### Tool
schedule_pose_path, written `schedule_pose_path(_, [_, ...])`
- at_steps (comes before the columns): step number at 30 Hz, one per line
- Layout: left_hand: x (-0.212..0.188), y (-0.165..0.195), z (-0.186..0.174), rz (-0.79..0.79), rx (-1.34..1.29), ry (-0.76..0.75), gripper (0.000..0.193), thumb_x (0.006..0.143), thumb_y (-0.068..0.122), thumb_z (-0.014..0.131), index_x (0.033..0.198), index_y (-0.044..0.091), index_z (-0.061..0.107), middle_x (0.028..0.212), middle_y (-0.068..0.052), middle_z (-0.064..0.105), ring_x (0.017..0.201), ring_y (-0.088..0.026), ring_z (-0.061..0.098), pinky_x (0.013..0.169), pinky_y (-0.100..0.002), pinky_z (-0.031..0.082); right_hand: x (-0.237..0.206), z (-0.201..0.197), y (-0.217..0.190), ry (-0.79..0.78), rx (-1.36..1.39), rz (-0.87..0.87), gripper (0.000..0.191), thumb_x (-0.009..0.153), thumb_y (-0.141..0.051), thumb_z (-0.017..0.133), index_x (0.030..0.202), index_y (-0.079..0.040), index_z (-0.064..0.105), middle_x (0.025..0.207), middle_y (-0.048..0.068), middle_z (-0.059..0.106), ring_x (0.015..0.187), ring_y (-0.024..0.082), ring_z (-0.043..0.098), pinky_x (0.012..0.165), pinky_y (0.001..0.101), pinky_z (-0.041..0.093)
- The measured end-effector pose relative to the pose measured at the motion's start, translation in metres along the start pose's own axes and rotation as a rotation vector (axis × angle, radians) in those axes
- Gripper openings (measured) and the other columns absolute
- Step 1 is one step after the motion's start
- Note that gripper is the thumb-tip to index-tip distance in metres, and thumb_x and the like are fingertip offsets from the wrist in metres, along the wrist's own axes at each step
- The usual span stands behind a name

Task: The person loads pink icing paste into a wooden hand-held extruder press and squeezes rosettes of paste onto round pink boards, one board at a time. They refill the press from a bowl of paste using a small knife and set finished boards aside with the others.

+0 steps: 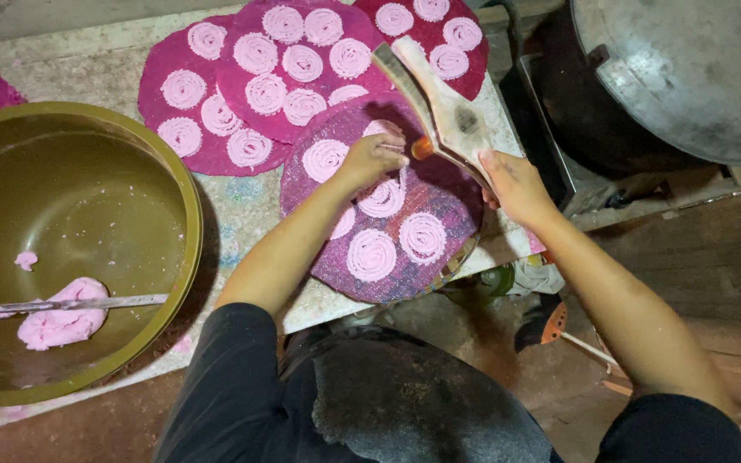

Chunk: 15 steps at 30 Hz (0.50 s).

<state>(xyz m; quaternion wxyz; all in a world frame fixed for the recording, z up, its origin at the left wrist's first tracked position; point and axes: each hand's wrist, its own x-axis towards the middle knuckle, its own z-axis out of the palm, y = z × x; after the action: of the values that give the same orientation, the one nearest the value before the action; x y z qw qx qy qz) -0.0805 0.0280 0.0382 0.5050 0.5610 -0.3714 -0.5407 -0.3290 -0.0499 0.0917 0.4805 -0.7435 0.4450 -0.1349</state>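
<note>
My right hand (515, 182) grips the lower end of a wooden press (439, 103) with two long handles, held tilted over a round purple mat (439, 193). My left hand (372, 156) is closed on the press's small orange part, just above the mat. Several pink dough spirals (371, 255) lie on this mat. Behind it, three more magenta mats (242, 94) carry several spirals each.
A large olive-green bowl (173, 171) at the left holds a lump of pink dough (62, 317) and a metal knife (70, 303). A big metal pot with a lid (688, 77) stands at the upper right. The worktop edge runs below the mat.
</note>
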Motion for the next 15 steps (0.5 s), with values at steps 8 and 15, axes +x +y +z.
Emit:
schedule_pose_path(8, [-0.025,-0.009,-0.022,0.247,0.769,0.306,0.019,0.088,0.023,0.071,0.105,0.019,0.077,0.089,-0.005,0.078,0.08,-0.024,0.074,0.07,-0.039,0.056,-0.017,-0.001,0.03,0.082,0.235,0.019,0.059,0.107,-0.055,0.042,0.098,-0.002,0.066,0.072,0.004,0.062,0.058,0.012,0.057,0.053,0.0288,0.047])
schedule_pose_path(15, [-0.018,-0.025,-0.018,0.316,1.059,0.376,0.023,0.089,0.019,0.064,0.107,0.022,0.078,0.089,-0.008,0.076,0.082,-0.027,0.074,0.073,-0.042,0.057,-0.041,-0.009,0.071,0.087,0.299,-0.018,0.069,0.106,-0.062,0.036,0.102,0.0,0.066,0.074,0.006,0.063,0.059,0.013,0.058,0.053,0.0278,0.047])
